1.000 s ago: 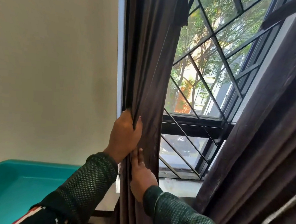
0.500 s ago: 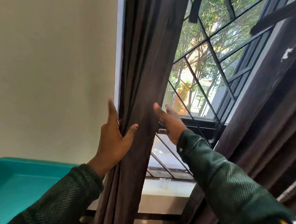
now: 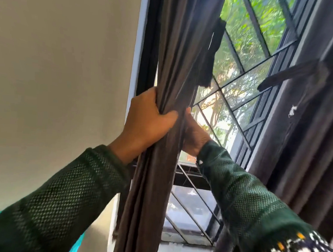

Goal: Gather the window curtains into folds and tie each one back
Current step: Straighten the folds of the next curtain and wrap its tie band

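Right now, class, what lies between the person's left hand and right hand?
In the head view, the gathered dark brown fabric curtain lies between the left hand and right hand.

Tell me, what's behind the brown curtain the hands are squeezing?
Behind the left curtain are the window frame and metal grille, trees beyond. The cloth hides the right hand fingers.

Both arms raised, dark green mesh sleeves to the wrists. Left hand [image 3: 146,118] fingers wrapped behind the gathered dark brown fabric curtain [image 3: 172,87], thumb clamped across front. Right hand [image 3: 193,135] just beside it, on the curtain's right edge; fingers mostly hidden.
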{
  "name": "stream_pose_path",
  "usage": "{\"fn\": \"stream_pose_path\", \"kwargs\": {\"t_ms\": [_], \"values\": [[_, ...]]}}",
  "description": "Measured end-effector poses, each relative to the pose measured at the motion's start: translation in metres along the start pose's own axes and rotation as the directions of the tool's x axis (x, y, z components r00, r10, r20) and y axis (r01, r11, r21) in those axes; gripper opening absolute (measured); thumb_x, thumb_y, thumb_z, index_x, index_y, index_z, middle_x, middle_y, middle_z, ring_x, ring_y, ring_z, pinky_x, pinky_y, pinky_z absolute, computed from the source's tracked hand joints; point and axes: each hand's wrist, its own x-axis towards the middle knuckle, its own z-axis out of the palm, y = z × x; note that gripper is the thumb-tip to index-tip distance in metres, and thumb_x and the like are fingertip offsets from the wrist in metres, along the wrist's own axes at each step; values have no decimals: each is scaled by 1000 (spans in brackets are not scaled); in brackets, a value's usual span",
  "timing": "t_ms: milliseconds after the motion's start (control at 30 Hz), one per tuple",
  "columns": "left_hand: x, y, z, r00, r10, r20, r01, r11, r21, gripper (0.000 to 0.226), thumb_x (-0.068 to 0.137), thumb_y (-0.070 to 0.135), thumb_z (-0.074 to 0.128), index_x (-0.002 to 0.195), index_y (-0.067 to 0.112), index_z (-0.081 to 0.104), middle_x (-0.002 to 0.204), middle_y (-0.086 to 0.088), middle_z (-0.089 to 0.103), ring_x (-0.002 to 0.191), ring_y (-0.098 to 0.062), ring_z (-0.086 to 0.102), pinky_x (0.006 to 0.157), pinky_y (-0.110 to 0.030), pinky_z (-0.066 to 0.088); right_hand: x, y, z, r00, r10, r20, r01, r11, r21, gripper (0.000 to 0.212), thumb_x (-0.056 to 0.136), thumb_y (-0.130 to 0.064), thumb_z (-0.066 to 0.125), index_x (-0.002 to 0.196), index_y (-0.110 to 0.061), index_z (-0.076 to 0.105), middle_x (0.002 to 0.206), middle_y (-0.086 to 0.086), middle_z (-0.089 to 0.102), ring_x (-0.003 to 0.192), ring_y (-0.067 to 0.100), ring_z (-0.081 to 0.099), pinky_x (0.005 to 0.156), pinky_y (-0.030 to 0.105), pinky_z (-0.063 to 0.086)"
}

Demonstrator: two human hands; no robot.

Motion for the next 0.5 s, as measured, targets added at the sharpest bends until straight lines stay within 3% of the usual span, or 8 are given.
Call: {"fn": "stream_pose_path", "kwargs": {"t_ms": [67, 133, 300, 400, 500], "values": [[24, 14, 2, 999, 15, -49, -16, 1000, -6, 18, 74, 10, 67, 91, 9, 65, 68, 18, 52, 62, 4, 51, 55, -7, 42, 5, -13, 1, 999, -38, 24, 38, 999, 9, 96, 36, -59, 87, 116, -10, 64, 118, 14, 63, 108, 25, 61, 103, 43, 44], [46, 26, 2, 997, 13, -75, -15, 1000, -26, 14, 74, 10, 66, 88, 11, 63, 68, 15, 54, 62, 3, 52, 54, -9, 43, 8, -27, 3, 995, -84, 59, 82, 996, 37, 78, 36, -55, 88, 100, -14, 73, 105, 10, 71, 97, 20, 67, 97, 39, 48], [82, 49, 7, 998, 3, -60, -5, 1000, -27, 16, 74, -1, 57, 89, -2, 65, 68, 1, 58, 60, -5, 54, 46, -11, 41, 8, -64, 10, 983, -169, 70, 161, 981, 113, 75, 39, -50, 88, 100, -9, 73, 101, 11, 72, 91, 20, 70, 90, 37, 53], [85, 50, 9, 1000, 29, 10, -28, 999, -35, 16, 75, -6, 51, 86, -11, 62, 79, -20, 64, 71, -28, 62, 53, -25, 43, 2, -90, 16, 964, -264, -41, 267, 954, 134, 53, 64, -51, 68, 95, -8, 74, 93, 10, 73, 82, 17, 71, 77, 32, 58], [84, 50, 9, 998, 36, 41, -34, 998, -58, 17, 78, -6, 51, 91, -7, 62, 85, -17, 65, 75, -27, 62, 58, -28, 48, -4, -112, 24, 917, -314, -247, 332, 943, 33, 51, 88, -46, 52, 119, -7, 63, 106, 13, 68, 79, 15, 69, 76, 32, 59]]}}
